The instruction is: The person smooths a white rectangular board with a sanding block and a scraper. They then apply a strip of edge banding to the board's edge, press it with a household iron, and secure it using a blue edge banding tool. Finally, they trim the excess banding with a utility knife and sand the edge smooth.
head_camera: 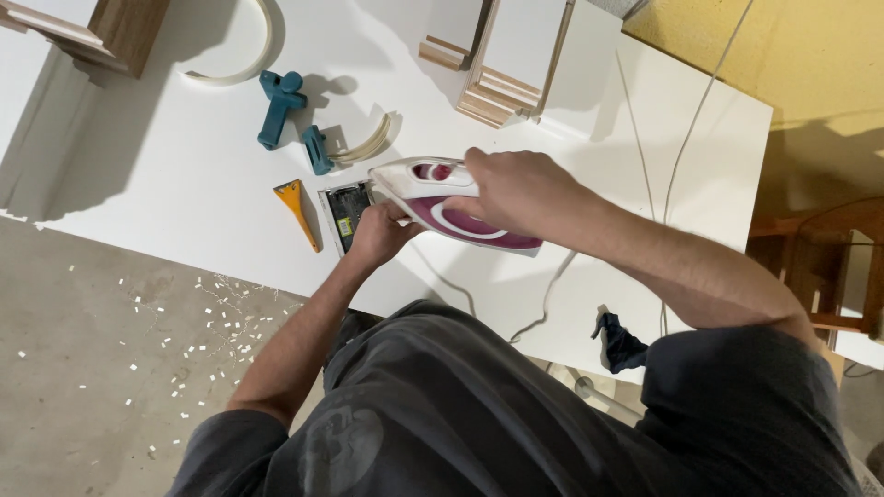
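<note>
My right hand grips the handle of a white and magenta clothes iron, held flat just above the white table. The iron's tip points left. My left hand reaches under the iron's front, fingers curled on a small grey and black rectangular tool lying on the table. The iron hides part of this hand. Its cord trails off the near edge.
A yellow scraper, a teal clamp-like tool and curved strips of pale edge banding lie left of the iron. Wooden panels stand at the back. A dark cloth hangs off the near edge. White chips litter the floor.
</note>
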